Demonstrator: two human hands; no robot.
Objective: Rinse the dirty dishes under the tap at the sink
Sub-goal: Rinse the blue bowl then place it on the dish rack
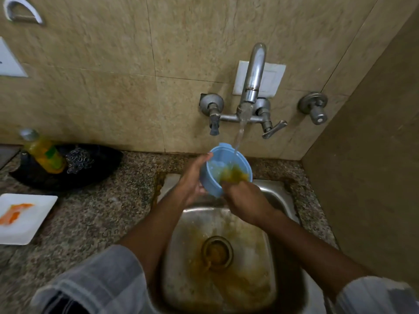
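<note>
A home kitchen: a steel sink [217, 223] set in a speckled granite surface [102, 214], wall tap [251, 87] on beige tiles, dish soap bottle [44, 152] far left.

We see the blue plastic bowl [226, 168] at frame centre, under the wall-mounted steel tap [252, 82]. The steel sink [267, 279] lies below it. The white square plate [25, 218] sits at left.

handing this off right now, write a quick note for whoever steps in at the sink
Left hand holds the blue container by its side, tilted under the running tap.
Right hand has its fingers inside, in the yellow-brown residue; its grip is hidden.
Sink is streaked brown around the drain.
Done: rinsing begun.
Left: clear the residue, then rinse the white plate with orange smears on the counter. A scrubber and soap bottle lie in the black dish.
</note>
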